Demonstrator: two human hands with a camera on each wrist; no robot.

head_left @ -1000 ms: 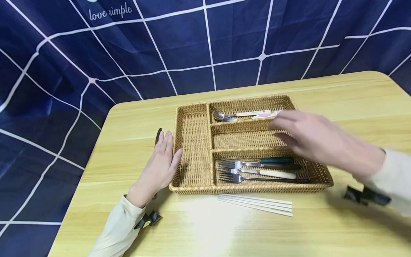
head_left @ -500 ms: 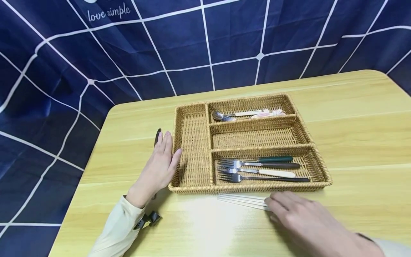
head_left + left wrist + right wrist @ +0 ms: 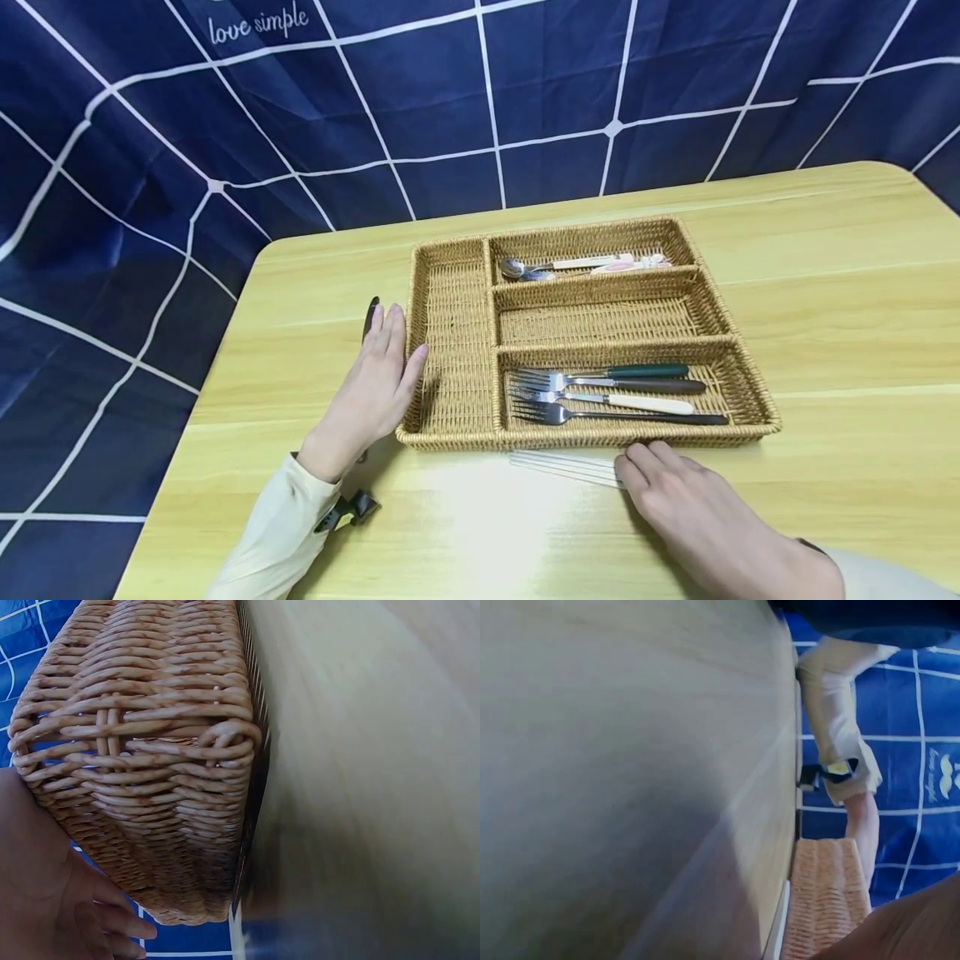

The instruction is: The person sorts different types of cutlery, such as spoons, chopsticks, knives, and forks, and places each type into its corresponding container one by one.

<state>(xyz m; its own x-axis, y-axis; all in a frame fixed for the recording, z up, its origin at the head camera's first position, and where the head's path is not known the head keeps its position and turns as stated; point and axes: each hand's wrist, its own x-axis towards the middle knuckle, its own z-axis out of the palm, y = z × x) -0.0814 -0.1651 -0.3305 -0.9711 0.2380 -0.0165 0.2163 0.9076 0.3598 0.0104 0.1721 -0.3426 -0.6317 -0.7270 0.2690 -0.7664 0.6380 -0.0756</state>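
A woven wicker cutlery tray [image 3: 450, 333] with several compartments sits in the middle of the table. My left hand [image 3: 367, 392] rests along its left side with the fingers straight; in the left wrist view that hand [image 3: 67, 907] lies beside the wicker wall [image 3: 150, 750]. Several thin white chopsticks [image 3: 562, 467] lie in front of the tray. Over their right ends my right hand [image 3: 697, 508] has its fingers curled and grips them, hiding those ends. Several forks [image 3: 600, 396] lie in the front compartment, and spoons [image 3: 562, 265] in the back one.
Past the left fingertips a dark rounded end [image 3: 371, 317] of some object sticks out, mostly hidden by the hand. A dark blue curtain [image 3: 555, 100] with white lines hangs behind the wooden table [image 3: 847, 275].
My right hand has come from above the tray's right side down to the chopsticks in front, and its fingers have closed on their right ends. The left hand stays in place.
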